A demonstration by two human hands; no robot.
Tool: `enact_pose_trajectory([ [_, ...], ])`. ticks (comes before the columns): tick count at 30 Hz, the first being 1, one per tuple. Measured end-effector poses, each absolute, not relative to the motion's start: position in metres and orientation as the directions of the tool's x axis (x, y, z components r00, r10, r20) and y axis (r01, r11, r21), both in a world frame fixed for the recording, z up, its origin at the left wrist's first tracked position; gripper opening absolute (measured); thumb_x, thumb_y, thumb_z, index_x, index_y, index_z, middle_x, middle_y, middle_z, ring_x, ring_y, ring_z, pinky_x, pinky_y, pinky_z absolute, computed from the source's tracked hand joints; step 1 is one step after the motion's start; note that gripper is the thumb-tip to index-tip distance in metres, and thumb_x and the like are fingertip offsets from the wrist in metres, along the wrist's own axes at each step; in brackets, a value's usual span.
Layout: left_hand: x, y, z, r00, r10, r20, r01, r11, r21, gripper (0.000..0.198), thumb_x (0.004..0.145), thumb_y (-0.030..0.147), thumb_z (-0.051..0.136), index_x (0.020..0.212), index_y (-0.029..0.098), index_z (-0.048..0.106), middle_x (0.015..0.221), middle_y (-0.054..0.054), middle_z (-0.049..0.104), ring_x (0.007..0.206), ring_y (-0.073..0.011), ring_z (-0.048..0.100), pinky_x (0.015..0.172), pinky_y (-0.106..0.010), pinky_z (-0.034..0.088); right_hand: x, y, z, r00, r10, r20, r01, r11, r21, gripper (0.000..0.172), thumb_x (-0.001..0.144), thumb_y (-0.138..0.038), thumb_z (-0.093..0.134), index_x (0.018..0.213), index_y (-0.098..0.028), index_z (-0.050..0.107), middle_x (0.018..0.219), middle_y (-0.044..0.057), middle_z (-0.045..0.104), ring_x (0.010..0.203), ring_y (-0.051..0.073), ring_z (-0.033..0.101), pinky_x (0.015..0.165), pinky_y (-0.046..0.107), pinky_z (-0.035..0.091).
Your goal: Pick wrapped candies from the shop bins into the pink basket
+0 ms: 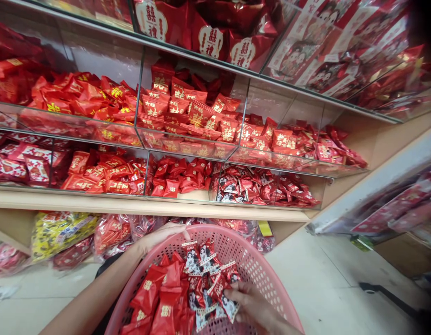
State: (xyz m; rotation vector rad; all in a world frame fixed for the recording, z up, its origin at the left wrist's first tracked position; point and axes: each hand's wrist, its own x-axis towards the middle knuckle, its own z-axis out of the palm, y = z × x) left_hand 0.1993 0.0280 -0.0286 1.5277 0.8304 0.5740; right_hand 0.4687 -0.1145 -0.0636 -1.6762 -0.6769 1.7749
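I hold a pink perforated basket (257, 272) low in front of me. My left hand (159, 236) grips its far rim with fingers curled over the edge. Inside lie plain red candy packets (159, 293) on the left and red packets with black-and-white cartoon faces (204, 267) toward the middle. My right hand (248, 304) is down in the basket with its fingers closed on some of the cartoon-face packets.
Clear acrylic bins (187, 149) of red wrapped candies fill tiered shelves ahead, above a wooden ledge (149, 207). Bagged sweets, one yellow bag (58, 230) among them, lie under the ledge. More red gift boxes (208, 37) stand on top. Pale floor tiles (334, 284) spread to the right.
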Motion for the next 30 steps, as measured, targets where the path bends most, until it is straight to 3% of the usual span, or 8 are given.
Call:
enact_pose_trajectory([
  [2, 0.198, 0.029, -0.030, 0.637, 0.764, -0.100, 0.152, 0.003, 0.988, 0.036, 0.081, 0.040, 0.045, 0.080, 0.015, 0.071, 0.099, -0.005, 0.066, 0.100, -0.0228, 0.055, 0.099, -0.032, 0.028, 0.464, -0.112, -0.066, -0.031, 0.726, -0.687, -0.087, -0.686, -0.722, 0.033, 0.049, -0.036, 0.077, 0.063, -0.016, 0.055, 0.052, -0.005, 0.054, 0.045, 0.007, 0.049, 0.044, 0.019, 0.039],
  [6, 0.196, 0.030, -0.029, 0.660, 0.746, -0.082, 0.144, -0.019, 0.989, 0.032, 0.081, 0.036, 0.047, 0.081, 0.014, 0.070, 0.094, -0.005, 0.067, 0.096, -0.0219, 0.056, 0.097, -0.031, 0.031, 0.456, -0.109, -0.070, -0.076, 0.738, -0.671, -0.205, -0.670, -0.714, 0.041, 0.041, -0.034, 0.081, 0.063, -0.017, 0.051, 0.059, -0.002, 0.058, 0.058, 0.013, 0.058, 0.058, 0.028, 0.049],
  [16, 0.199, 0.030, -0.030, 0.644, 0.761, -0.081, 0.111, 0.012, 0.994, 0.031, 0.079, 0.036, 0.049, 0.080, 0.014, 0.070, 0.092, -0.005, 0.067, 0.095, -0.0220, 0.056, 0.096, -0.031, 0.033, 0.444, -0.102, -0.086, 0.026, 0.751, -0.659, -0.063, -0.657, -0.751, 0.054, 0.040, -0.045, 0.081, 0.072, -0.019, 0.046, 0.068, -0.005, 0.055, 0.060, 0.013, 0.061, 0.055, 0.027, 0.051],
  [19, 0.197, 0.030, -0.031, 0.630, 0.770, -0.101, 0.140, 0.015, 0.990, 0.029, 0.078, 0.036, 0.051, 0.080, 0.015, 0.071, 0.093, -0.004, 0.067, 0.096, -0.0220, 0.056, 0.096, -0.031, 0.032, 0.443, -0.100, -0.089, -0.023, 0.743, -0.669, 0.058, -0.668, -0.742, 0.058, 0.045, -0.053, 0.076, 0.076, -0.021, 0.038, 0.062, -0.005, 0.057, 0.048, 0.015, 0.062, 0.045, 0.025, 0.048],
  [24, 0.196, 0.026, -0.027, 0.583, 0.799, -0.144, 0.164, 0.058, 0.985, 0.027, 0.075, 0.037, 0.054, 0.080, 0.017, 0.072, 0.102, -0.003, 0.065, 0.104, -0.0243, 0.052, 0.097, -0.031, 0.032, 0.450, -0.101, -0.088, -0.087, 0.731, -0.677, 0.402, -0.596, -0.695, 0.051, 0.062, -0.062, 0.060, 0.082, -0.022, 0.035, 0.039, -0.006, 0.051, 0.035, 0.016, 0.056, 0.032, 0.018, 0.034],
  [27, 0.197, 0.024, -0.024, 0.553, 0.818, -0.160, 0.198, 0.057, 0.979, 0.026, 0.076, 0.036, 0.053, 0.080, 0.019, 0.072, 0.107, -0.002, 0.064, 0.108, -0.0243, 0.050, 0.100, -0.031, 0.029, 0.460, -0.098, -0.073, -0.064, 0.825, -0.561, 0.565, -0.434, -0.702, 0.046, 0.068, -0.063, 0.052, 0.081, -0.021, 0.039, 0.034, -0.007, 0.047, 0.032, 0.016, 0.052, 0.030, 0.020, 0.030],
  [30, 0.197, 0.024, -0.021, 0.607, 0.784, -0.129, 0.193, 0.013, 0.981, 0.027, 0.079, 0.034, 0.050, 0.082, 0.017, 0.071, 0.100, -0.003, 0.066, 0.100, -0.0225, 0.054, 0.098, -0.030, 0.030, 0.469, -0.083, -0.044, -0.043, 0.945, -0.324, 0.677, -0.211, -0.706, 0.038, 0.073, -0.059, 0.049, 0.070, -0.021, 0.043, 0.037, -0.005, 0.048, 0.036, 0.015, 0.052, 0.035, 0.021, 0.030],
])
